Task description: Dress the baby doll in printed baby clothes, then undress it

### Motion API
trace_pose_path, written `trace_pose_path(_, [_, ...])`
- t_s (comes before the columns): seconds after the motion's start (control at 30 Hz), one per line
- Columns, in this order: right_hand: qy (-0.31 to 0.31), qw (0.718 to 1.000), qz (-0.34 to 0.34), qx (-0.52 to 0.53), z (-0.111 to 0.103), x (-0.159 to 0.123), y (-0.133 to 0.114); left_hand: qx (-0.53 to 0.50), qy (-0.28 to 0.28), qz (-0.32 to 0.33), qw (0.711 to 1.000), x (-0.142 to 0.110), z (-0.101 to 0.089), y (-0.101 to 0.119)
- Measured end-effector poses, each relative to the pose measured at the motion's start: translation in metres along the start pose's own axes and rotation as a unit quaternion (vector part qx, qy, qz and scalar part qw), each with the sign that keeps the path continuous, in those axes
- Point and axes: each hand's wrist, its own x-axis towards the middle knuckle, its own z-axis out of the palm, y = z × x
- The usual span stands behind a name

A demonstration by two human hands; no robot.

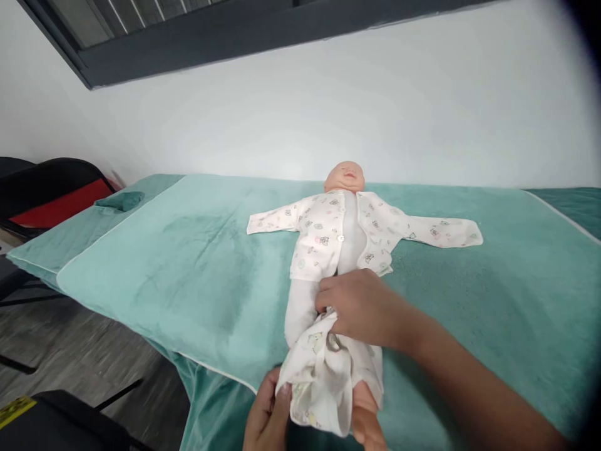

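Observation:
A baby doll (346, 177) lies on its back on a teal towel (188, 269), head toward the wall. It wears a white printed shirt (323, 232), open down the front, sleeves spread out. White printed trousers (317, 376) are bunched around its legs near the table's front edge. My right hand (359, 307) is closed on the top of the bunched trousers at the doll's hips. My left hand (267, 416) grips the lower edge of the same trousers. One bare doll foot (369, 416) sticks out below the cloth.
The towel covers a padded table against a white wall. A small rolled teal cloth (119, 200) lies at the far left corner. A black chair with a red seat (56, 203) stands to the left, and dark furniture (61, 419) sits low at the front left.

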Motion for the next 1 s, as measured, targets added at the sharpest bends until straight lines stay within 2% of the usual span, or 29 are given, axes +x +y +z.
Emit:
trace_pose_path(0.23, [0.009, 1.000, -0.020, 0.002, 0.003, -0.001, 0.003, 0.127, -0.077, 0.079, 0.986, 0.007, -0.008, 0.014])
trace_pose_path(0.3, [0.017, 0.999, -0.025, 0.034, 0.001, -0.002, 0.005, 0.216, -0.089, 0.107, 0.966, 0.009, -0.011, 0.030])
trace_pose_path(0.37, [0.022, 0.997, -0.029, 0.066, -0.002, -0.003, 0.008, 0.298, -0.131, 0.128, 0.937, 0.017, -0.011, 0.054])
trace_pose_path(0.43, [0.022, 0.997, -0.025, 0.073, -0.004, -0.002, 0.009, 0.328, -0.200, 0.136, 0.913, 0.030, -0.010, 0.082])
trace_pose_path(0.47, [0.020, 0.997, -0.020, 0.066, -0.004, -0.002, 0.009, 0.343, -0.215, 0.143, 0.903, 0.038, -0.009, 0.095])
trace_pose_path(0.57, [0.027, 0.999, -0.002, 0.033, -0.002, 0.000, 0.008, 0.366, -0.229, 0.192, 0.881, 0.068, -0.004, 0.123])
trace_pose_path(0.67, [0.047, 0.999, 0.015, 0.015, 0.002, 0.001, 0.007, 0.376, -0.243, 0.222, 0.866, 0.095, 0.003, 0.135])
trace_pose_path(0.73, [0.063, 0.998, 0.027, 0.013, 0.003, 0.001, 0.007, 0.389, -0.228, 0.287, 0.845, 0.111, 0.009, 0.137])
trace_pose_path(0.87, [0.089, 0.994, 0.055, 0.028, 0.003, 0.003, 0.008, 0.358, -0.131, 0.453, 0.806, 0.139, 0.031, 0.129])
trace_pose_path(1.0, [0.121, 0.986, 0.113, 0.037, 0.006, 0.009, 0.010, 0.313, -0.073, 0.534, 0.782, 0.154, 0.055, 0.118])
